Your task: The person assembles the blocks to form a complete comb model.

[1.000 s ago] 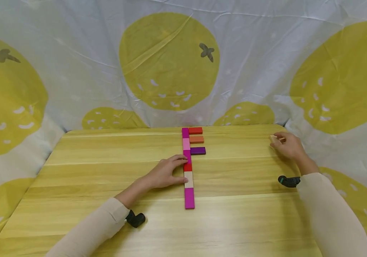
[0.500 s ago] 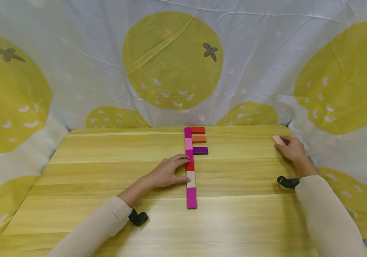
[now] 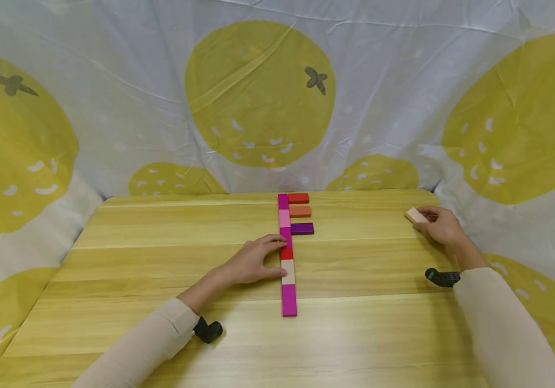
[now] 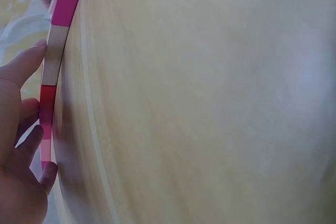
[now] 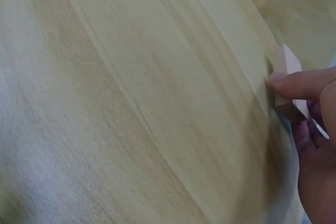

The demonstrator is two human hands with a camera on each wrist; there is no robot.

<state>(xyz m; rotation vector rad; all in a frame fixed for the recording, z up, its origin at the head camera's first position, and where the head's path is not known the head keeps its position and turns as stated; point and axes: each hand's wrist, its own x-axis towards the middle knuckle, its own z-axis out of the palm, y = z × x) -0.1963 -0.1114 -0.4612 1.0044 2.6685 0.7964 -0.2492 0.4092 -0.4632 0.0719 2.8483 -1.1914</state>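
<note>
My right hand [image 3: 441, 225] pinches a plain wooden block [image 3: 415, 215] near the table's right side; in the right wrist view the thumb lies along one face of the block [image 5: 287, 65]. Down the middle of the table runs a straight row of flat blocks laid end to end. From the near end come a magenta block [image 3: 289, 300], a beige block [image 3: 288, 269], a red block [image 3: 287, 254], then magenta and pink ones. My left hand [image 3: 253, 261] reaches this row from the left, its spread thumb at the beige block and its fingertips at a magenta block [image 3: 285, 233].
Three blocks jut rightward from the row's far part: red [image 3: 299, 198], orange [image 3: 300, 212] and purple [image 3: 302, 229]. A white cloth [image 3: 379, 97] printed with yellow fruit hangs behind the wooden table [image 3: 355, 334]. Black wrist cameras sit beneath both forearms.
The wooden block in my right hand has turned, showing more of its broad face, and that hand has shifted slightly. My left hand stays at the row, which looks unchanged.
</note>
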